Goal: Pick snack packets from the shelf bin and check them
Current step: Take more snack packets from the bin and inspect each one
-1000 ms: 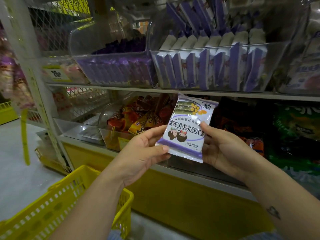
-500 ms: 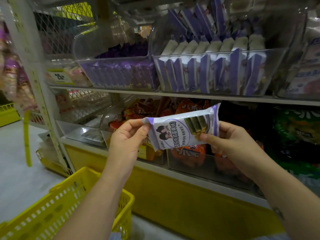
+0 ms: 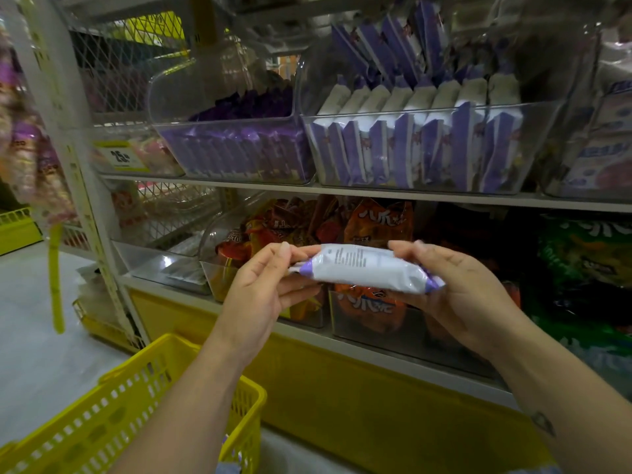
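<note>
Lying flat between both hands, the snack packet (image 3: 366, 268) runs left–right, printed back up. The left hand (image 3: 260, 295) pinches its left end, the right hand (image 3: 468, 289) grips the right (equally near), below the shelf bin (image 3: 420, 148).

Yellow price tag (image 3: 121, 155) on the upper shelf edge: "25", the rest blurred. Orange snack bags (image 3: 376, 220): large white Chinese characters, illegible. White-and-purple snack packet (image 3: 366, 268): print too small.
</note>
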Action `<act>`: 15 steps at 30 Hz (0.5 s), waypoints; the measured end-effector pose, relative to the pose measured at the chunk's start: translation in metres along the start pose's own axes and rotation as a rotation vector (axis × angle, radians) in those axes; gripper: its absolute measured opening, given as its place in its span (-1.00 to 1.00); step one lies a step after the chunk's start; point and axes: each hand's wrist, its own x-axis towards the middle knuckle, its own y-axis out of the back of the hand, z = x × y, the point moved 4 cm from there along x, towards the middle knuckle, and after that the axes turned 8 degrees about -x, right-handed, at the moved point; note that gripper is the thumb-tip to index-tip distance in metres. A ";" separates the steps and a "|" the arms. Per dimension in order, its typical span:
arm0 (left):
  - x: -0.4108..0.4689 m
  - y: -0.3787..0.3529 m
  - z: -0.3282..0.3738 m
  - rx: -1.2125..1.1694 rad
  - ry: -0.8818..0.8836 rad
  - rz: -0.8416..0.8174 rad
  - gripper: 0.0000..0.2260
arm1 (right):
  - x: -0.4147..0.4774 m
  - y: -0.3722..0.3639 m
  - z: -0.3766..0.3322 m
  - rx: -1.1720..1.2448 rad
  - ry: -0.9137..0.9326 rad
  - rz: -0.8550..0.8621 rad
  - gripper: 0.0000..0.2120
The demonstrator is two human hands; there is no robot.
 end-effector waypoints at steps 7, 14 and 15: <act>0.002 0.009 -0.007 0.078 -0.032 0.135 -0.73 | 0.000 -0.002 0.003 -0.134 0.149 -0.027 -0.36; 0.003 0.012 -0.015 0.023 0.067 0.084 -0.60 | -0.005 -0.010 0.004 -0.020 0.142 -0.067 -0.69; 0.002 0.012 -0.015 0.050 0.061 0.100 -0.61 | -0.006 -0.011 0.003 -0.094 0.173 -0.054 -0.71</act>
